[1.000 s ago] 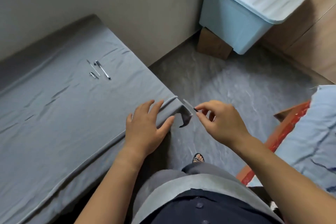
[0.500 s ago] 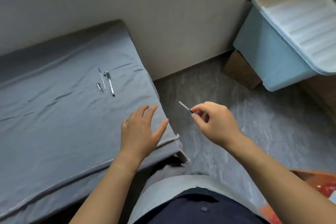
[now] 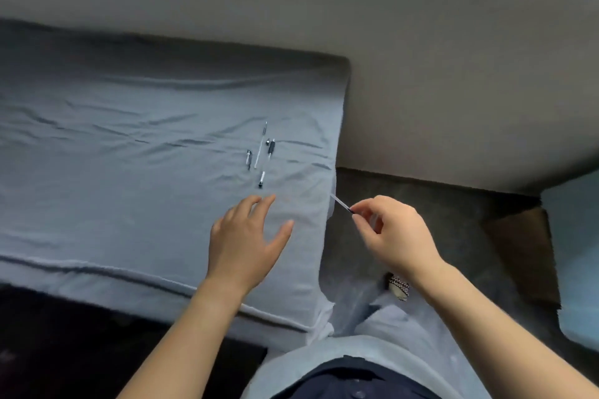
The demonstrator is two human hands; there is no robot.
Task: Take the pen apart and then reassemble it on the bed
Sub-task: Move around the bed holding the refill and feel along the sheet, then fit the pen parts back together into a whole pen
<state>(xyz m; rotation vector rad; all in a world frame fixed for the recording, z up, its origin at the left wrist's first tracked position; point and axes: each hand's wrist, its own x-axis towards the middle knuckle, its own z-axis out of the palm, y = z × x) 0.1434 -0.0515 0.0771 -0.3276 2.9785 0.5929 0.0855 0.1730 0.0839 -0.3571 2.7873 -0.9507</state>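
Observation:
Pen parts lie on the grey bed (image 3: 113,146) near its right edge: a clear barrel with a black grip (image 3: 265,163), a thin refill (image 3: 261,144) and a small cap piece (image 3: 249,158). My left hand (image 3: 246,240) hovers open over the sheet, fingers spread, just below the parts. My right hand (image 3: 392,233) is off the bed's right edge and pinches a thin clear pen piece (image 3: 341,203) between thumb and fingers, its tip pointing up-left toward the bed.
A plain wall runs behind the bed. Grey floor lies to the right, with a brown cardboard box (image 3: 522,253) and a light blue bin (image 3: 577,256) at the right edge. My legs and a patterned shoe (image 3: 398,288) are below.
The view has swung left and up, bringing the pen parts closer to centre. Both hands have moved up toward the parts; the right hand still pinches the thin piece.

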